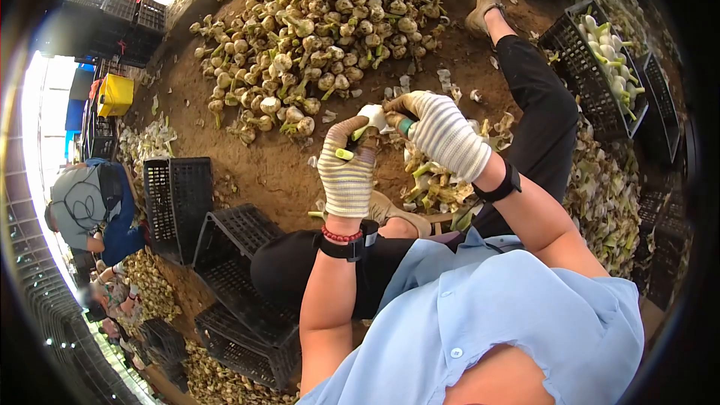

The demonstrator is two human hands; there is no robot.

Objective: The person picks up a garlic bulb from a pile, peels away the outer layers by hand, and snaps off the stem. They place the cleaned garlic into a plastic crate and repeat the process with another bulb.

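Note:
A white garlic bulb [373, 115] with a short green stem is gripped in my left hand [348, 169], whose striped knit glove has brown, soiled fingers. The cut stem end shows between those fingers. My right hand [442, 131], in the same kind of glove with a green band round one finger, is closed against the bulb's other side. Its fingertips partly cover the bulb, and any loose skin between them is too small to make out. Just beyond both hands, a big heap of unpeeled garlic [330, 22] lies on the dirt floor.
Peeled skins and stem scraps [442, 187] lie below my right hand. A black crate [592, 75] of white garlic [611, 60] stands at right. Black crates [176, 206] stand at left, near a bent-over person [94, 206]. A yellow container [115, 95] is farther back.

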